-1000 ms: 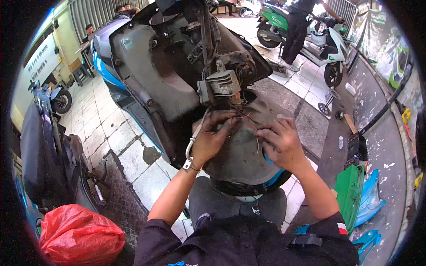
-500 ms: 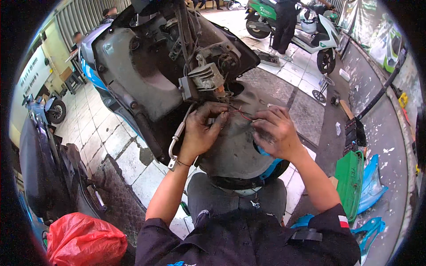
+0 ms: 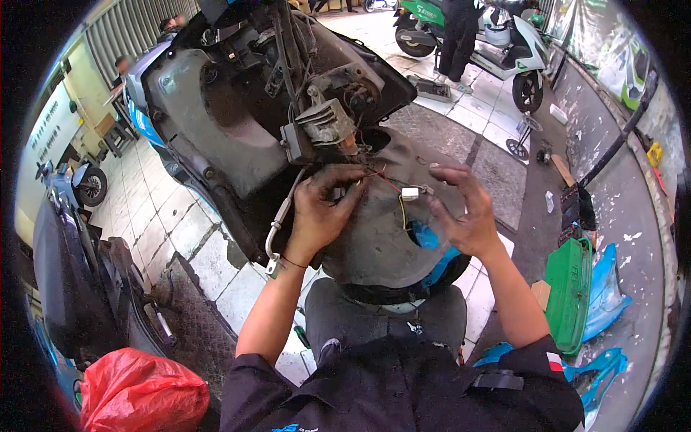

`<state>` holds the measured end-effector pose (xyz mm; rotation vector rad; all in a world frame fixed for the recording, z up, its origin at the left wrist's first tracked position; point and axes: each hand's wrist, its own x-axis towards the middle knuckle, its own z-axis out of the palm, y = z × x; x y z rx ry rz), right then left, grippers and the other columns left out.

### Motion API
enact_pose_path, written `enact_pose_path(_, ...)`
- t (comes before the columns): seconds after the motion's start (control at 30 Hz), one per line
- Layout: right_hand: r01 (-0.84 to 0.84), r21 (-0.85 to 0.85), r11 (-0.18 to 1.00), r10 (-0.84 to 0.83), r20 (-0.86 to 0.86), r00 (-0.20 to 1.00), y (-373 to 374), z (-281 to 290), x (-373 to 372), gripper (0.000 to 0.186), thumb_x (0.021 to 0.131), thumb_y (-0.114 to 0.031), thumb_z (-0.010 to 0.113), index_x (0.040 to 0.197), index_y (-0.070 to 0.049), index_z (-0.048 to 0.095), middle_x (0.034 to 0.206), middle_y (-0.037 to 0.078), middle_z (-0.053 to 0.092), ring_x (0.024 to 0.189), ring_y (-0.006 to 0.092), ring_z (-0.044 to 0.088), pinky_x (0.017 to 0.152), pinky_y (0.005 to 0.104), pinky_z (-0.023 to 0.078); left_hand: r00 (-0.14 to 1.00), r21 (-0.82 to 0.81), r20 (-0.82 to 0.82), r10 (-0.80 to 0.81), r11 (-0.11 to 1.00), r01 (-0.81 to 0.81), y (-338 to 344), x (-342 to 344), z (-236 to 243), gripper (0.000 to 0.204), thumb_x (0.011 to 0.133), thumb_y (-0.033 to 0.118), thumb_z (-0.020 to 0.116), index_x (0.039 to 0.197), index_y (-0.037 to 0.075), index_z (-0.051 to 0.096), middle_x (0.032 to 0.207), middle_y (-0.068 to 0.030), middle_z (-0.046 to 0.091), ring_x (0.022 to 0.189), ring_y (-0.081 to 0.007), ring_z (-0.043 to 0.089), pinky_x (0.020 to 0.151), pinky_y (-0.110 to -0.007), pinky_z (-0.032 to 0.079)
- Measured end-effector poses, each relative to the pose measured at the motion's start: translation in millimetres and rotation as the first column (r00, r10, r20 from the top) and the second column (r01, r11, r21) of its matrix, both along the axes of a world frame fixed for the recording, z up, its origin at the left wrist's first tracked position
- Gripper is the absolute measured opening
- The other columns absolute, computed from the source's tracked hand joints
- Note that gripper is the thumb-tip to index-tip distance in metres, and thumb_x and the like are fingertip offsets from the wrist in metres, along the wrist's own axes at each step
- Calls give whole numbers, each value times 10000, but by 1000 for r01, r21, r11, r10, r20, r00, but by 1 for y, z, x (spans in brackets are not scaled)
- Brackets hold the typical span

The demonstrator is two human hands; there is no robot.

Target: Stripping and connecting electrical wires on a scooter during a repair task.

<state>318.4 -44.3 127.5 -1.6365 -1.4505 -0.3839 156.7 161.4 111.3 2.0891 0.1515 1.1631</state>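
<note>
Thin red and yellow wires (image 3: 389, 181) run across the dark, dusty fender (image 3: 381, 248) of a partly stripped scooter (image 3: 245, 137). At one end of them hangs a small white connector (image 3: 410, 194). My left hand (image 3: 325, 205) is closed, thumb and forefinger pinching the wires beside a finned metal part (image 3: 325, 124). Just right of the connector, my right hand (image 3: 468, 212) has its thumb and fingers spread, with nothing visibly held between them. A bent metal tube (image 3: 282, 219) passes next to my left wrist.
At lower left lies a red plastic bag (image 3: 144, 392) by a dark scooter seat (image 3: 68, 266). To the right are a green case (image 3: 568, 295) and blue body panels (image 3: 608, 295) along a grey wall. A person (image 3: 457, 43) stands near a green-and-white scooter (image 3: 529, 57).
My right hand has opened and moved slightly right, away from the wires. The white connector and yellow wire now show. My left hand stays nearly in place.
</note>
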Motion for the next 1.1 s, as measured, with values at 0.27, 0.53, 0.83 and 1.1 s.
enact_pose_path(0.27, 438, 98, 893, -369, -395, 841, -100, -69, 24, 332, 938, -172, 680, 1222, -19, 602, 1124, 100, 680, 990, 187, 652, 895, 314, 513, 997, 63, 71, -11, 998, 6, -1, -1, -4, 147, 825, 1, 738, 972, -5, 743, 1004, -122, 745, 950, -209, 712, 867, -315, 536)
enact_pose_path(0.53, 381, -804, 456, -889, -399, 223, -298, -370, -21, 305, 814, -135, 679, 1086, 4, 698, 1063, 210, 715, 992, 330, 696, 871, 399, 538, 978, 246, -40, 207, 950, -191, 18, 0, -14, 180, 896, -24, 686, 1072, -53, 714, 1056, -132, 731, 975, -201, 677, 910, -340, 531)
enact_pose_path(0.83, 162, -908, 387, -889, -414, -194, -334, -487, -170, 380, 759, -179, 703, 1126, -81, 692, 1135, 185, 695, 1097, 359, 645, 966, 410, 491, 953, 537, -85, 290, 819, -201, 11, 14, -2, 192, 898, 25, 716, 1080, -35, 722, 1086, -130, 733, 962, -198, 693, 862, -319, 552)
enact_pose_path(1.1, 390, -504, 771, -493, -859, -138, -314, -365, -54, 270, 905, -280, 706, 1006, -30, 718, 893, 63, 709, 815, 142, 621, 707, 341, 511, 975, 658, -28, 221, 739, -148, 5, 14, 20, 174, 867, 73, 756, 1038, 44, 773, 994, -67, 762, 874, -153, 712, 788, -305, 555)
